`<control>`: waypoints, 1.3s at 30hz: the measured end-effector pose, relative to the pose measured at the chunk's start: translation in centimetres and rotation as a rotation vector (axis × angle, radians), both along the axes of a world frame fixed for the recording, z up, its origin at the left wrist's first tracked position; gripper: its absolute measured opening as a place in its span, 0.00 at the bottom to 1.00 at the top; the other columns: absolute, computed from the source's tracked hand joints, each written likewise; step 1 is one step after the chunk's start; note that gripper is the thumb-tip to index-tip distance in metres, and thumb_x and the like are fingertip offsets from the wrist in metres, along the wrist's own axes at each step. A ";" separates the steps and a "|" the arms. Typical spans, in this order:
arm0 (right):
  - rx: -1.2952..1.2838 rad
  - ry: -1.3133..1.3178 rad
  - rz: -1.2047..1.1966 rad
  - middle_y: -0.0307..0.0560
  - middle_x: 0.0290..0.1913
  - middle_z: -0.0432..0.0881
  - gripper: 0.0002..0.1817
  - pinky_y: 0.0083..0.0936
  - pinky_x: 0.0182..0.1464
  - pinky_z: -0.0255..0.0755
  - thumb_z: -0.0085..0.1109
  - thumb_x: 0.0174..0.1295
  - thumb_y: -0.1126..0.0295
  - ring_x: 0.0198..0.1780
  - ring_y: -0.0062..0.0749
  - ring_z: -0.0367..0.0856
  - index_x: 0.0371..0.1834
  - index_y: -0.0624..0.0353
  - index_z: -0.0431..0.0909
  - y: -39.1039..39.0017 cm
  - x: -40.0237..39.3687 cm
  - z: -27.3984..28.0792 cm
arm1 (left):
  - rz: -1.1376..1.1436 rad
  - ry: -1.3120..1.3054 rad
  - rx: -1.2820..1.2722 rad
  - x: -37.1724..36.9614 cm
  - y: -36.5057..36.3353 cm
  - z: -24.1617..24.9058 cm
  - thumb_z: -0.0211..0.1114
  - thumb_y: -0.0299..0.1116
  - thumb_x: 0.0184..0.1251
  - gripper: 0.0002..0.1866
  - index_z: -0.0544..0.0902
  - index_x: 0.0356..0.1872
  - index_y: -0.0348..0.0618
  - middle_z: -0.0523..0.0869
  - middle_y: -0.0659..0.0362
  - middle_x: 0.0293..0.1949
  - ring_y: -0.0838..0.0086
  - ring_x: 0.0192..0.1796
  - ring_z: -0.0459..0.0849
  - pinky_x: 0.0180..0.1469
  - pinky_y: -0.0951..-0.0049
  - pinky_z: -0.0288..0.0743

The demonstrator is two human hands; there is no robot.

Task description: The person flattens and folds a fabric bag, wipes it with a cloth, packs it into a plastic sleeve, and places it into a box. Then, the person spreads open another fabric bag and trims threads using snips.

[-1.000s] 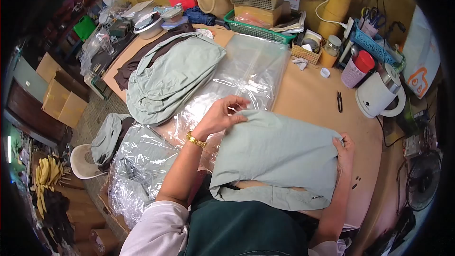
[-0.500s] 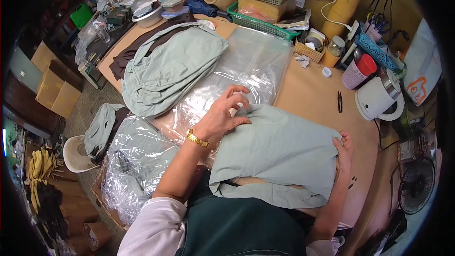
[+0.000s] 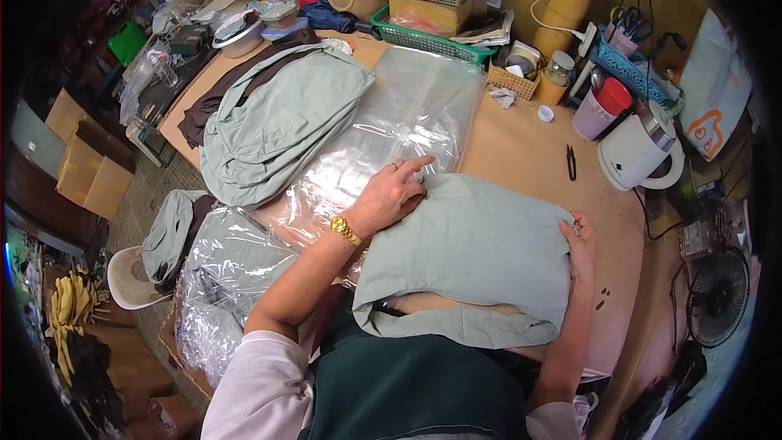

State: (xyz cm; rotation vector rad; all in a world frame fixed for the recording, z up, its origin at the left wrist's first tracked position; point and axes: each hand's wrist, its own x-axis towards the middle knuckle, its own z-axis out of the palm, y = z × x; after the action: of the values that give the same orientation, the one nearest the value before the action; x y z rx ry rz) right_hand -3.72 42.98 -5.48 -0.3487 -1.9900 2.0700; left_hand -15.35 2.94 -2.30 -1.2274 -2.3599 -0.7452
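A sage-green fabric piece, folded and sewn, lies across the table in front of me, with an oblong opening near its lower edge. At its upper left corner is my left hand, wearing a gold watch. Its index finger points out, while the other fingers curl down on the cloth; the thumb is mostly hidden. My right hand pinches the cloth's upper right edge between thumb and fingers. Beyond my left hand lie flat clear plastic bags, next to a pile of green garments.
Black thread snips lie to the right, near a white kettle. A green basket and a small wicker basket stand at the back. Plastic-wrapped green cloth sits at lower left, beside a white chair. A black fan is far right.
My left hand has turned over the corner: its index finger is now stretched out, the other fingers curled under. My right hand keeps its pinch. The view has shifted slightly.
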 end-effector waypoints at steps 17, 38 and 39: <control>0.502 0.784 -0.265 0.38 0.47 0.84 0.14 0.18 0.56 0.67 0.57 0.73 0.68 0.49 0.19 0.76 0.54 0.66 0.81 3.6 1.1 27.8 | -0.206 0.187 0.530 -0.3 -3.0 27.4 0.65 0.19 0.52 0.07 0.83 0.34 0.39 0.83 0.51 0.55 0.65 0.56 0.82 0.55 0.72 0.76; 0.695 0.177 -0.292 0.51 0.39 0.81 0.10 0.29 0.46 0.75 0.69 0.49 0.83 0.41 0.42 0.82 0.35 0.63 0.81 -4.5 12.2 3.8 | 0.129 -0.160 0.234 8.1 -3.6 4.3 0.73 0.23 0.49 0.13 0.82 0.37 0.37 0.83 0.52 0.40 0.60 0.45 0.82 0.48 0.64 0.75; 0.689 0.181 -0.284 0.51 0.39 0.81 0.10 0.29 0.46 0.75 0.69 0.49 0.83 0.41 0.42 0.82 0.35 0.63 0.81 -5.0 12.1 4.4 | 0.069 -0.147 0.205 7.9 -3.1 4.6 0.73 0.25 0.49 0.15 0.83 0.40 0.38 0.83 0.51 0.42 0.59 0.47 0.82 0.50 0.63 0.75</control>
State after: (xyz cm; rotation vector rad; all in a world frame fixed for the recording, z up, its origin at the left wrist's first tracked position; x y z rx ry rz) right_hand 8.42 37.95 -1.11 -0.2671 -2.2252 1.1139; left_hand -7.41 -0.14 2.28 -1.0326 -2.3565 -1.0579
